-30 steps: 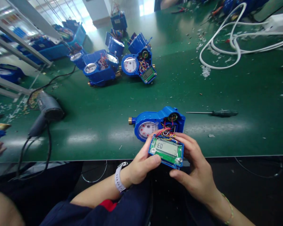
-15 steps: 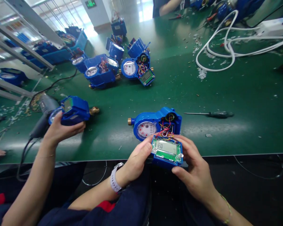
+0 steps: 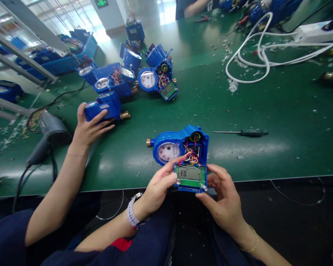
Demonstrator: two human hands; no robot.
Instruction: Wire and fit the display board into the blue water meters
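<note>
A blue water meter [image 3: 180, 135] lies near the table's front edge, its electronics housing open and coloured wires showing. Those wires run to an LCD display module [image 3: 191, 181] with a green circuit board, tilted up toward me at the edge; its screen shows characters like "E0". My left hand [image 3: 155, 190] pinches the module's left side between thumb and fingers. On the right side, my right hand [image 3: 224, 197] curls round the module, thumb below and fingers partly hidden behind it. A screwdriver [image 3: 254, 133] lies to the right of the meter.
A co-worker's hand [image 3: 91, 127] grips another blue meter [image 3: 111, 105] at the left. Near it lies a grey heat gun [image 3: 54, 129]. Several open meters [image 3: 155, 79] stand farther back. White cable [image 3: 230, 68] loops across the right, among scraps. A blue crate [image 3: 91, 46] is far left.
The display module has turned flatter to my view, and its screen reads more clearly. The co-worker's hand has carried its meter away from the heat gun, toward the other meters.
</note>
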